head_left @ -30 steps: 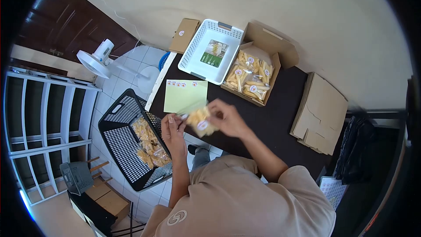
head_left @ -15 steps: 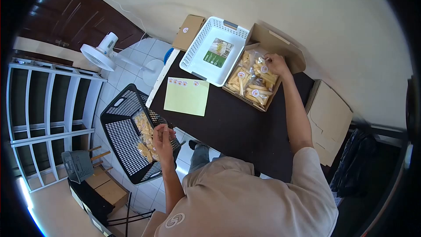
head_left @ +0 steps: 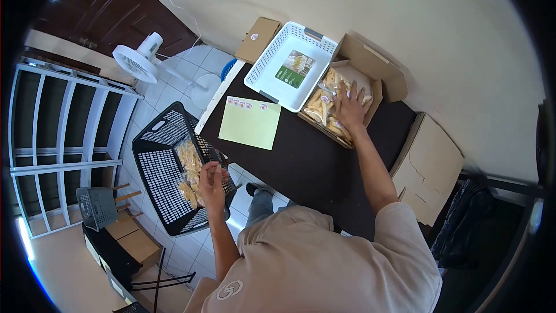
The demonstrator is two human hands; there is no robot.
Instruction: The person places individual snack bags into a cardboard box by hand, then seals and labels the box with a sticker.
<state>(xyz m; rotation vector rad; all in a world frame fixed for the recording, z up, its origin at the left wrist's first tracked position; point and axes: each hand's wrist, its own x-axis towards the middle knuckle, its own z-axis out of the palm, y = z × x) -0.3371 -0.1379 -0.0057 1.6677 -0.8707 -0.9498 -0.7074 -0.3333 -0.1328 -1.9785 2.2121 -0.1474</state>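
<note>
My right hand (head_left: 350, 107) lies flat with fingers spread on clear bags of pale yellow stick-shaped snacks (head_left: 315, 107). The bags have round stickers and fill the lower part of an open cardboard box (head_left: 375, 104). By the near rim of a black plastic basket (head_left: 159, 177), my left hand (head_left: 213, 184) is raised with thumb and fingers drawn together. Whatever may be in that pinch is too small to make out. More bagged snacks (head_left: 190, 168) lie inside the basket. A light green sticker sheet (head_left: 249, 124) with several round stickers along its top edge rests on the dark table (head_left: 301, 165).
A white plastic basket (head_left: 260, 75) with a printed card inside stands left of the box. Behind it is a folded cardboard box (head_left: 258, 40). Flat cardboard (head_left: 431, 168) leans at the table's right end. A white fan (head_left: 139, 61) stands on the tiled floor.
My right hand has moved from fingering the bags at the box's far side to pressing flat, fingers spread, over their middle. My left hand stays nearly still. The view has shifted slightly.
</note>
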